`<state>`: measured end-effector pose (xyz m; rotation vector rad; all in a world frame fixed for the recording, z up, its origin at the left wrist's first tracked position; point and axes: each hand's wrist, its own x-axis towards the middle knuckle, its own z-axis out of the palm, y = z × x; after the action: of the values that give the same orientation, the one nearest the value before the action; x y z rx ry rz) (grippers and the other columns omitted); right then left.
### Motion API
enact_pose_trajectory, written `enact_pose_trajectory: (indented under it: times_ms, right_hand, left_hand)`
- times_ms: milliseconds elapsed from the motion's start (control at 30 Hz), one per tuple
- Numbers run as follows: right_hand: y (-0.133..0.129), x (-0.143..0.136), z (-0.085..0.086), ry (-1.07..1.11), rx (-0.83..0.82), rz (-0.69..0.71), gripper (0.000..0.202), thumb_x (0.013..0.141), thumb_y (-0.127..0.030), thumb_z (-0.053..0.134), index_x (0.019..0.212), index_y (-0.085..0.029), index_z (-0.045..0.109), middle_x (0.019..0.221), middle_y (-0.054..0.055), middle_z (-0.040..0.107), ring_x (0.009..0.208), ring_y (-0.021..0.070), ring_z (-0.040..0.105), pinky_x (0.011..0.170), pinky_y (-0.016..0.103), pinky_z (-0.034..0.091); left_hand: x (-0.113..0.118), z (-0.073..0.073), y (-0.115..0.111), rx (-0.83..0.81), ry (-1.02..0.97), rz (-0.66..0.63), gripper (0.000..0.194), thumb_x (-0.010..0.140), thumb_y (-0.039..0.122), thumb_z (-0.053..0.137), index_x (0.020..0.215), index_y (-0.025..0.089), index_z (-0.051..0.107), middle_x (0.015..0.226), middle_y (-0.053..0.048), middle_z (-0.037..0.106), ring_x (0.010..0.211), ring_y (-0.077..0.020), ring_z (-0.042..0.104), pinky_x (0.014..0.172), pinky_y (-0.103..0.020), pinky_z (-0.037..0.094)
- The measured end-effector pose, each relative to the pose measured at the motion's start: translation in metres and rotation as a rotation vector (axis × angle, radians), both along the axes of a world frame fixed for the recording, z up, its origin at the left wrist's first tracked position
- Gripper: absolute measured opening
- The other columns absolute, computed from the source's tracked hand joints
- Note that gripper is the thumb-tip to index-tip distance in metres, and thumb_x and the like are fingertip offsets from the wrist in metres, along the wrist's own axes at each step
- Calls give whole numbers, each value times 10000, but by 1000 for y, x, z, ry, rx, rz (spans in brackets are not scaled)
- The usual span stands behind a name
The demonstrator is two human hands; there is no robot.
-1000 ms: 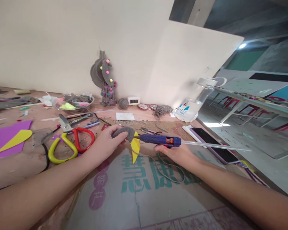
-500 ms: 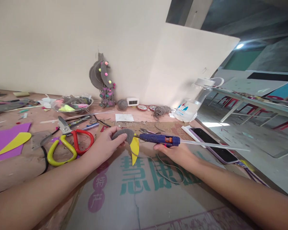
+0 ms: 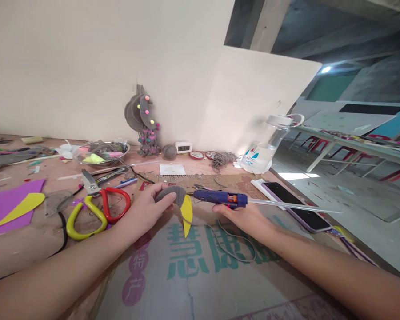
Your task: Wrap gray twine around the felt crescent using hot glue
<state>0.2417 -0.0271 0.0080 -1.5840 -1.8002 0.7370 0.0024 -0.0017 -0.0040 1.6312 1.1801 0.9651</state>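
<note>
Head view | my left hand (image 3: 147, 208) pinches the wrapped end of the yellow piece (image 3: 187, 214) above the cardboard (image 3: 153, 284) | my right hand (image 3: 237, 217) grips the glue gun (image 3: 210, 196), nozzle contact unclear | I judge it partway: grey yarn (image 3: 176, 192) covers one end, tip bare

Two bare hands (image 3: 148, 208), bare wrists (image 3: 126, 227), forearms (image 3: 70, 264) bare and tapering

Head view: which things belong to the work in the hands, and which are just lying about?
In the work:
- yarn-wrapped yellow piece, in the left hand
- glue gun with its clear stick, in the right hand

Apparently just lying about:
- scissors
- phone
- bottle
- digital clock
- purple sheet
</note>
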Motion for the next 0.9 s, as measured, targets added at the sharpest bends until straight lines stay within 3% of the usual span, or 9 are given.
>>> enact_pose_trajectory:
  times_ms: [367, 500, 633, 767, 900]
  right_hand:
    - [9, 6, 0, -44, 108, -9, 324, 740, -493, 553, 827, -194, 646, 781, 31, 667, 710, 196, 597, 624, 290, 470]
    - [12, 8, 18, -57, 135, 72, 391, 827, -491, 433, 684, -171, 605, 659, 32, 606, 583, 142, 531, 550, 259, 426]
    - [13, -1, 46, 10, 174, 105, 386, 840, -486, 420, 773, -163, 619, 676, 35, 612, 566, 128, 519, 541, 251, 432]
    - [46, -15, 65, -50, 256, 41, 340, 739, -482, 569, 832, -165, 650, 732, 40, 656, 680, 174, 581, 630, 282, 457]
    - [109, -25, 58, -54, 275, 105, 363, 722, -438, 593, 948, -155, 626, 892, 50, 667, 796, 180, 593, 728, 283, 447]
  left_hand:
    - [4, -3, 0, -35, -81, -27, 191, 787, 380, 511, 762, 190, 521, 603, 53, 516, 558, -109, 461, 513, -202, 339]
    - [4, -2, 0, -34, -91, -24, 173, 784, 356, 506, 752, 187, 528, 602, 47, 529, 582, -123, 490, 535, -213, 357]
    - [5, 2, -1, -38, -85, -19, 155, 771, 326, 516, 716, 181, 526, 610, 42, 539, 593, -124, 503, 551, -215, 361]
    - [6, 7, -4, -62, -119, -12, 128, 765, 304, 521, 720, 184, 510, 627, 40, 556, 593, -117, 507, 555, -209, 364]
    - [6, 5, -3, -60, -157, -33, 117, 767, 304, 520, 772, 188, 527, 615, 42, 556, 581, -113, 501, 548, -206, 364]
